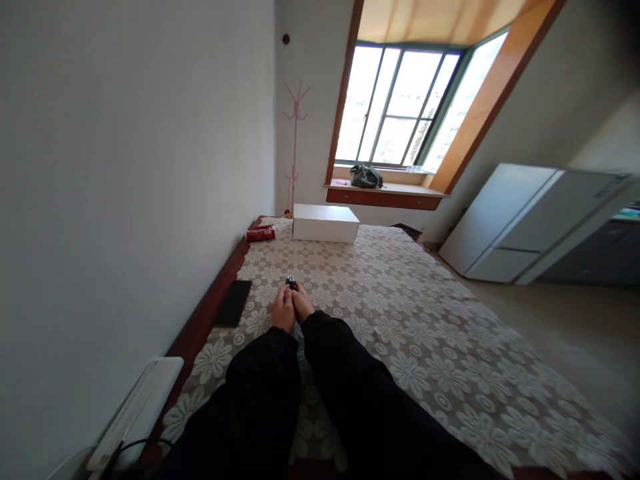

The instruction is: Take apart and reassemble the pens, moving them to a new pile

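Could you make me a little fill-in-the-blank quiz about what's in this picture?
1. Both hands, the left hand and the right hand, meet around a small ____ object.
2. The table is covered with a lace cloth patterned with ____.
3. At the table's far end stands a ____ box.
4. The flat dark pad lies to the ____ of the hands.

Missing words: black; flowers; white; left

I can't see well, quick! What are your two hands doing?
Left hand: closed on a small dark thing, shared with the other hand.
Right hand: closed on the same small dark thing.
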A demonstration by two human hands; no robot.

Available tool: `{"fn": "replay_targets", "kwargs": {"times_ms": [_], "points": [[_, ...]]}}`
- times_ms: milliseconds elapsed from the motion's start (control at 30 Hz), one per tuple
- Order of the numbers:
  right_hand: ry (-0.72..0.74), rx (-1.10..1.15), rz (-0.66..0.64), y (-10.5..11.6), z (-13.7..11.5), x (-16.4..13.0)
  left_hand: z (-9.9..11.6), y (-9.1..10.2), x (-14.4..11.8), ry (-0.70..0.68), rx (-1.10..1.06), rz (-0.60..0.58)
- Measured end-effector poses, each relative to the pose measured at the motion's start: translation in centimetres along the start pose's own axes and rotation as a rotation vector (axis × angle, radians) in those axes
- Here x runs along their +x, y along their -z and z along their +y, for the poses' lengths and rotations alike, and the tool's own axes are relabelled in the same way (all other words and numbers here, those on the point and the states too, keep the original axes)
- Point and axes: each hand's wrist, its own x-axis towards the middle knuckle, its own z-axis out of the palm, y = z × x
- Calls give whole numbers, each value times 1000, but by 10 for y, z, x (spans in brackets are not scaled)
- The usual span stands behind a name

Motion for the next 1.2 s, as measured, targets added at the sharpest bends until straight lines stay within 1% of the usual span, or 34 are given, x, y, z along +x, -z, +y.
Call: {"fn": "replay_targets", "kwargs": {"times_ms": [100, 167, 300, 400, 500, 533, 633, 733, 800, 867, 1000, 1100, 1200], "points": [[9, 68, 71, 0, 7, -5, 0, 3, -1, -77, 123, 13], [10, 90, 97, 1, 12, -7, 0, 5, -3, -108, 212, 0], [7, 129, 187, 5, 18, -7, -1, 9, -3, -162, 388, -91], [1, 92, 242, 12, 17, -8, 1, 13, -5, -213, 527, -140], [-18, 18, 289, 23, 13, -14, 8, 17, -9, -241, 623, -95], [-34, -10, 287, 28, 11, -17, 11, 18, -11, -242, 655, -86], [-51, -173, 203, 41, 8, -30, 20, 22, -16, -206, 755, -82], [88, -501, 97, 51, 2, -43, 23, 24, -19, -212, 797, -112], [176, -741, -39, 55, -3, -51, 22, 23, -19, -247, 801, -151], [219, -929, -143, 56, -9, -58, 19, 22, -19, -282, 801, -189], [239, -1155, -204, 54, -20, -69, 14, 23, -17, -301, 805, -226], [239, -1222, -241, 50, -25, -73, 12, 26, -15, -298, 804, -244], [235, -1265, -222, 46, -27, -75, 11, 28, -13, -297, 825, -235]]}}
